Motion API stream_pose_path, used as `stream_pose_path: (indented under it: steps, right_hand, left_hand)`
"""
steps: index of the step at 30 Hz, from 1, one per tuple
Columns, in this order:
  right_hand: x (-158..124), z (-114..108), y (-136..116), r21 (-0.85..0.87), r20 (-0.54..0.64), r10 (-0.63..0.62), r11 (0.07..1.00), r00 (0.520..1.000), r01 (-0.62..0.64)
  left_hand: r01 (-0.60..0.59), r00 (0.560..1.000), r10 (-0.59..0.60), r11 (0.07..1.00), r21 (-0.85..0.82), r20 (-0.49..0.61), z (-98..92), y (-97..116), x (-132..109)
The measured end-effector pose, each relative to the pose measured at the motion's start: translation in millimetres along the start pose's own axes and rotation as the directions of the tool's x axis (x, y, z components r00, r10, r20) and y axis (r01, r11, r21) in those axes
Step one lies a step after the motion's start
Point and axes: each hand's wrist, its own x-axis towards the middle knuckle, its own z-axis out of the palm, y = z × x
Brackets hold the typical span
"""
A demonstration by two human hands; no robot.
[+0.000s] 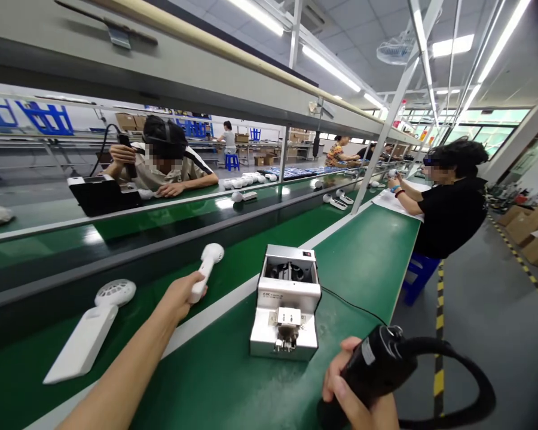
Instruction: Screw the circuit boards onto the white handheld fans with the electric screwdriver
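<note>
My left hand point(182, 295) reaches out over the green conveyor belt and is closed round the handle of a small white handheld fan point(206, 267), whose round head points away from me. My right hand point(347, 394) at the bottom right grips a black electric screwdriver point(379, 364) with a thick black cable looping off to the right. Between my hands a silver screw feeder box point(287, 301) stands on the green bench. A second white fan point(92, 328) lies flat on the belt to the left of my arm.
A person in black sits at the bench on the right point(451, 203); another leans on the far side of the line point(161, 161). More white fans point(246, 179) lie further along the belt. Cardboard boxes point(531, 233) stand on the floor at the right.
</note>
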Motion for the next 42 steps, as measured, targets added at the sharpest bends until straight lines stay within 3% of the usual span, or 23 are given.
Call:
stream_pose_path:
  steps: [4, 7, 9, 11, 13, 15, 18, 21, 24, 32, 38, 42]
  right_hand:
    - [2, -7, -1, -0.012, 0.034, 0.036, 0.999, 0.999, -0.036]
    - [3, -13, -6, -0.013, 0.092, 0.018, 1.000, 0.996, -0.017]
    - [4, -15, -10, -0.006, 0.102, -0.005, 1.000, 0.995, 0.006]
    - [8, -17, -18, 0.008, 0.061, -0.017, 1.000, 0.998, 0.017]
    - [16, -18, -31, 0.002, 0.063, -0.049, 0.999, 0.997, 0.049]
    - [26, -17, -50, 0.014, 0.040, -0.078, 0.997, 0.996, 0.077]
    - [38, -8, -81, 0.044, 0.056, -0.174, 0.984, 0.983, 0.172]
    - [43, 8, -95, 0.051, 0.093, -0.226, 0.974, 0.970, 0.222]
    - [46, 27, -89, 0.055, 0.129, -0.291, 0.957, 0.948, 0.286]
    - [63, 60, -63, 0.156, 0.171, -0.515, 0.856, 0.840, 0.493]
    - [71, 68, -53, 0.233, 0.164, -0.567, 0.817, 0.807, 0.527]
    - [72, 71, -52, 0.222, 0.183, -0.547, 0.833, 0.817, 0.507]
  left_hand:
    - [-0.019, 0.999, 0.017, 0.999, -0.044, -0.048, -30.6, -38, -55]
    - [-0.212, 0.972, 0.226, 0.963, 0.168, -0.068, -42.4, -78, -100]
    - [-0.431, 0.900, 0.430, 0.858, 0.279, 0.066, -43.1, -100, -129]
    - [-0.618, 0.783, 0.544, 0.734, 0.281, 0.301, -36.5, -111, -154]
    - [-0.726, 0.664, 0.541, 0.632, 0.272, 0.516, -23.0, -111, -171]
    - [-0.795, 0.570, 0.498, 0.536, 0.284, 0.653, -5.2, -102, -179]
    - [-0.855, 0.495, 0.455, 0.408, 0.321, 0.740, 22.4, -82, -181]
    - [-0.873, 0.477, 0.441, 0.334, 0.355, 0.760, 44.6, -67, -181]
    - [-0.883, 0.465, 0.451, 0.296, 0.363, 0.762, 57.6, -62, -182]
    - [-0.891, 0.452, 0.464, 0.212, 0.401, 0.762, 63.1, -66, -188]
    - [-0.853, 0.522, 0.513, 0.316, 0.415, 0.681, 61.0, -77, -183]
    - [-0.845, 0.526, 0.514, 0.409, 0.345, 0.678, 63.2, -81, -179]
